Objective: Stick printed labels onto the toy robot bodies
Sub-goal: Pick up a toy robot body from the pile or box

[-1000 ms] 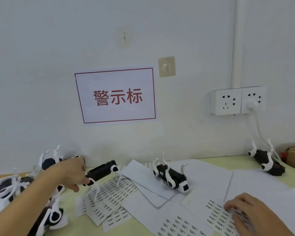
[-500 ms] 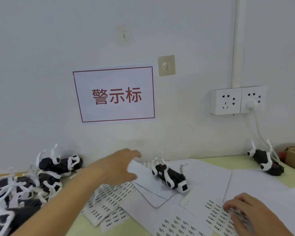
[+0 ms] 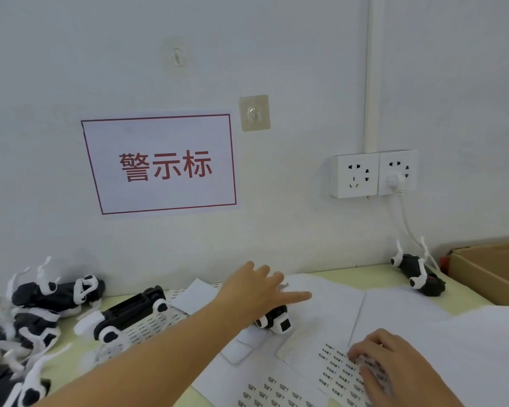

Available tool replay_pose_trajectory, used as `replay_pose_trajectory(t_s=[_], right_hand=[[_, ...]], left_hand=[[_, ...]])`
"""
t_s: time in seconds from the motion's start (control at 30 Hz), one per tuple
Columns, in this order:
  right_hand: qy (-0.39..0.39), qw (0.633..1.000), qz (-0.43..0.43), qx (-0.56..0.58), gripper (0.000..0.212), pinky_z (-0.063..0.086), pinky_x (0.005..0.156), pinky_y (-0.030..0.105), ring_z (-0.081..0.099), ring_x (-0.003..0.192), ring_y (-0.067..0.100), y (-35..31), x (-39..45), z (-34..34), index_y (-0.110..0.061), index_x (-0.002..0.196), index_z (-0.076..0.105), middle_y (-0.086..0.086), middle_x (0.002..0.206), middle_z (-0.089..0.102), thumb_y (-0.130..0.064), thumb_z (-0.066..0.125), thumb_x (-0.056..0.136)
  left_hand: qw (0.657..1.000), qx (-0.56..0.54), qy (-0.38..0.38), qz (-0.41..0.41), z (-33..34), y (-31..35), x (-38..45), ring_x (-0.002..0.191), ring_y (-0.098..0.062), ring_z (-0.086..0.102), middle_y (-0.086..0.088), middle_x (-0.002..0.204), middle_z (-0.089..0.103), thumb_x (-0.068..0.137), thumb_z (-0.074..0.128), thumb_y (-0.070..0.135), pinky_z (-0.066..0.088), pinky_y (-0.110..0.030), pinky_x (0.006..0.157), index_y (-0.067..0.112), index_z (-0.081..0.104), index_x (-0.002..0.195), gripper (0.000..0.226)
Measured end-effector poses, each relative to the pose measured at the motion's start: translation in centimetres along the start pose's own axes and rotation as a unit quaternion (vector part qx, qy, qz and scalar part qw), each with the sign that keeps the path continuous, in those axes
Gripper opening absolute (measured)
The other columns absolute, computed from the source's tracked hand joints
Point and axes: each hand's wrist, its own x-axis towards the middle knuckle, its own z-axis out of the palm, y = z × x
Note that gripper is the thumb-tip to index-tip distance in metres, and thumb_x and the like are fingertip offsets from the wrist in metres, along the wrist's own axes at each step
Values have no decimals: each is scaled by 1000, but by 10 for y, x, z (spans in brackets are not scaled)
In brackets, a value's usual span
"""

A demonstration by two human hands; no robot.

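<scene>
Pale yellow-green counter (image 3: 365, 274) butted against white wall (image 3: 71, 83). On wall: white sign (image 3: 159, 164) with red border and red characters, two adhesive hooks (image 3: 254, 113), double socket (image 3: 372, 173) with one plug in, white conduit (image 3: 372, 69) above it. Cardboard box (image 3: 488, 271) at far right. White paper sheets (image 3: 394, 306) spread across counter middle and right; label sheet (image 3: 332, 365) near right, more label strips (image 3: 147, 324) centre-left. Left hand (image 3: 256, 292) stretched over toy robot (image 3: 274, 318) at centre, fingers spread open, not closed on it. Right hand (image 3: 394, 365) flat on label sheet, fingers curled down on the labels; cannot tell if gripping one. Pile of black-and-white robot bodies (image 3: 41, 304) far left, one more (image 3: 130, 312) just right of it, another (image 3: 417, 271) far right near the box.
</scene>
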Motion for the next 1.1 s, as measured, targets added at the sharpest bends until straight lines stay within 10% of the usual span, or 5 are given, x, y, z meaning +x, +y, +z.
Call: replay_pose_trajectory(t_s=[0.13, 0.4, 0.6, 0.8, 1.1], right_hand=[[-7, 1000, 9, -1, 18, 36, 92, 7, 47, 108, -2, -1, -1, 0, -57, 112, 48, -31, 111, 35, -48, 45, 97], [-1, 1000, -5, 0, 20, 35, 95, 8, 45, 109, -7, -3, -1, -3, -57, 114, 49, -29, 114, 37, -48, 45, 97], [-4, 1000, 5, -6, 20, 35, 95, 7, 45, 109, -7, -7, -3, -4, -58, 114, 47, -27, 115, 37, -47, 42, 98], [21, 1000, 9, 11, 17, 34, 94, 7, 43, 102, -16, -12, -7, -5, -59, 107, 39, -29, 112, 45, -48, 49, 97], [310, 936, 12, 167, 23, 39, 64, 9, 54, 71, 4, -29, -10, -18, -30, 92, 61, -6, 76, 58, -20, 41, 89]], left_hand=[[996, -7, -79, -29, -8, 1, 4, 87, -27, 56, -5, 94, 54, 92, 59, 0, 32, -34, 70, 22, 29, 145, 65], [939, -255, 67, -221, -3, -27, -27, 138, -25, 20, 5, 159, -6, 75, 81, 49, 37, -49, 101, 31, 35, 134, 77], [609, -648, 266, -372, -9, -28, -54, 88, 5, 64, 19, 102, 62, 60, 90, 53, 43, -17, 70, 32, 56, 99, 56], [292, -842, 291, -347, 2, 10, -58, 79, -30, 76, -7, 86, 75, 52, 80, 62, 60, -29, 70, 4, 67, 103, 78], [351, -857, 223, -305, -3, 29, -42, 79, -23, 76, 0, 87, 77, 56, 70, 75, 58, -36, 78, 11, 70, 101, 78]])
